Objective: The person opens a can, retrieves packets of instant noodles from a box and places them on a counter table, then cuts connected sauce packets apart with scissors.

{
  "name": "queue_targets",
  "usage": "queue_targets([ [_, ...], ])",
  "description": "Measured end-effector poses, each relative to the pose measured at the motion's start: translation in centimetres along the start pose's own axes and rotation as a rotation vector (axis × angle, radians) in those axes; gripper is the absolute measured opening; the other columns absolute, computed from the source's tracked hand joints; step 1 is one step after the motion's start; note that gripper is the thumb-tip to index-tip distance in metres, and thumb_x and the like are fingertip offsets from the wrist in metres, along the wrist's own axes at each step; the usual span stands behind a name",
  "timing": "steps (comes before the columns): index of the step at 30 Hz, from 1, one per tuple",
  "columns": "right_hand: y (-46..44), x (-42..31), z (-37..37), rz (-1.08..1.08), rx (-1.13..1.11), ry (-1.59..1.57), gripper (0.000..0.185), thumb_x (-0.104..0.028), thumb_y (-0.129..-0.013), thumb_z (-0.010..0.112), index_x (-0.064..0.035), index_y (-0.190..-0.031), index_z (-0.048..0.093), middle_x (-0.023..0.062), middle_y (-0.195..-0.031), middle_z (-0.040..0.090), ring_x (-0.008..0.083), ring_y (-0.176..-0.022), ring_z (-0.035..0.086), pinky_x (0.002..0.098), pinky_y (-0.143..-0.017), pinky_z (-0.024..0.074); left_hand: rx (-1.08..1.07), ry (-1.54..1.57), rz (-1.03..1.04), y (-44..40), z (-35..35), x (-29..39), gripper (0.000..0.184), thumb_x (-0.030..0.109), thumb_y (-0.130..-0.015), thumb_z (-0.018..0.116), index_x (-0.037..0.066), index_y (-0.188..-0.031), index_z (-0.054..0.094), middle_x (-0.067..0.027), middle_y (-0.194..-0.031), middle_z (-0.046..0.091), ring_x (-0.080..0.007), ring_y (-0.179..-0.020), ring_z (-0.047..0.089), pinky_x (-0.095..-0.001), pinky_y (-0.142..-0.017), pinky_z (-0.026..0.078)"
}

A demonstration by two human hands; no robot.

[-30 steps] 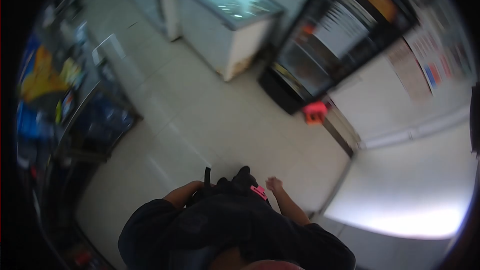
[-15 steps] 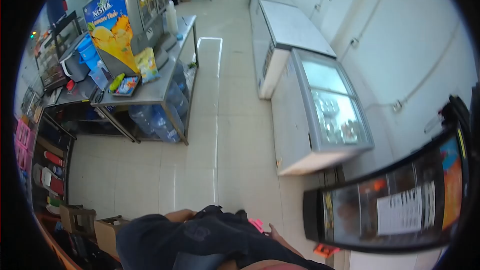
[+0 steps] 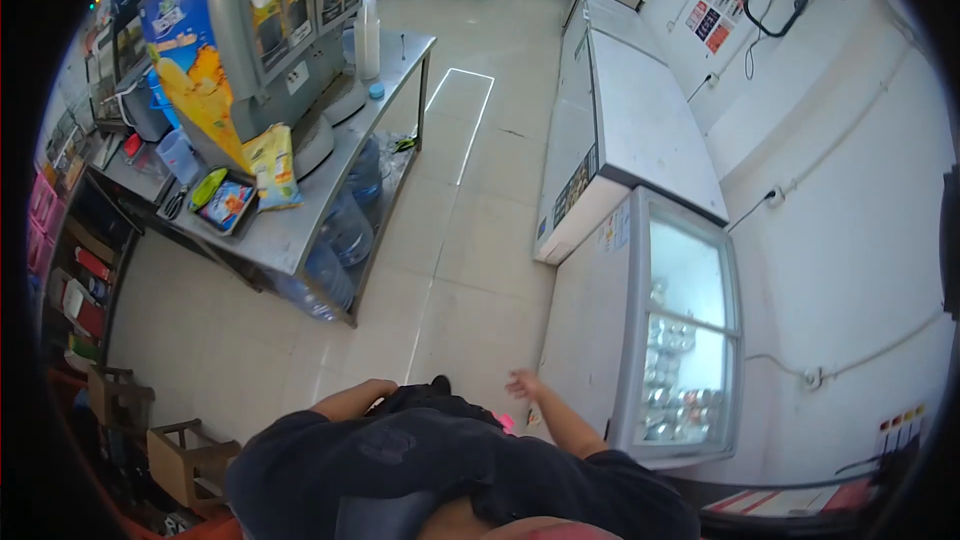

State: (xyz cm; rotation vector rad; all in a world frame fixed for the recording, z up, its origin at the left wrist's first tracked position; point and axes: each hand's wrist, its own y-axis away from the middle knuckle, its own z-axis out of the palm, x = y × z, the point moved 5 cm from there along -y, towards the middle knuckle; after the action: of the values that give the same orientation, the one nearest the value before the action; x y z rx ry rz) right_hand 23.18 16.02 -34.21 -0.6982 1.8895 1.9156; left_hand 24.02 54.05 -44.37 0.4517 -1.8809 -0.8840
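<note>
My left hand (image 3: 378, 389) is close to my waist, against dark clothing, with its fingers mostly hidden. Out to the side, my right hand (image 3: 524, 385) hangs over the floor with nothing seen in it; its fingers look slightly blurred but apart. A bright pink item (image 3: 506, 423) shows at my waist, between my body and the right forearm, and the hand is clear of it. Nearest to my right hand is the white side of a glass-topped display freezer (image 3: 588, 340), which holds several packed items.
On the left, a steel table (image 3: 285, 240) bears a drink dispenser (image 3: 270, 70), a yellow bag (image 3: 272, 168) and a tray (image 3: 228, 202); large water bottles (image 3: 345, 230) stand beneath. A white chest freezer (image 3: 655, 110) lines the right wall. Tiled floor (image 3: 455, 240) runs between. Wooden stools (image 3: 190, 455) stand lower left.
My view has moved forward and turned, bringing the table and freezers nearer. The black-framed cooler at right has mostly left view. My right hand has swung forward, away from the pink item.
</note>
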Motion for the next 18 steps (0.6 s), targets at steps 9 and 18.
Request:
queue_targets([
  [9, -4.3, 4.1, -9.3, 0.309, 0.152, 0.383, 0.054, -0.041, -0.083, 0.047, -0.0067, -0.124, 0.040, 0.0227, -0.106, 0.055, 0.0327, -0.088, 0.059, 0.0450, -0.074, 0.0483, 0.406, -0.002, -0.432, -1.2, -33.0, -7.9, 0.036, 0.038, -0.080, 0.051, 0.007, -0.095, 0.065, -0.0159, -0.101, 0.061, -0.0296, -0.097, 0.057, -0.0384, -0.084, 0.043],
  [18, -21.8, -23.9, -22.4, 0.311, 0.094, 0.112, 0.067, -0.047, -0.082, 0.047, -0.0039, -0.130, 0.026, 0.0269, -0.106, 0.052, 0.0331, -0.085, 0.059, 0.0446, -0.073, 0.0495, 1.157, 0.934, -0.448, 1.4, -56.8, -17.3, 0.033, 0.033, -0.080, 0.049, 0.005, -0.089, 0.065, -0.0165, -0.086, 0.063, -0.0285, -0.085, 0.060, -0.0366, -0.074, 0.046],
])
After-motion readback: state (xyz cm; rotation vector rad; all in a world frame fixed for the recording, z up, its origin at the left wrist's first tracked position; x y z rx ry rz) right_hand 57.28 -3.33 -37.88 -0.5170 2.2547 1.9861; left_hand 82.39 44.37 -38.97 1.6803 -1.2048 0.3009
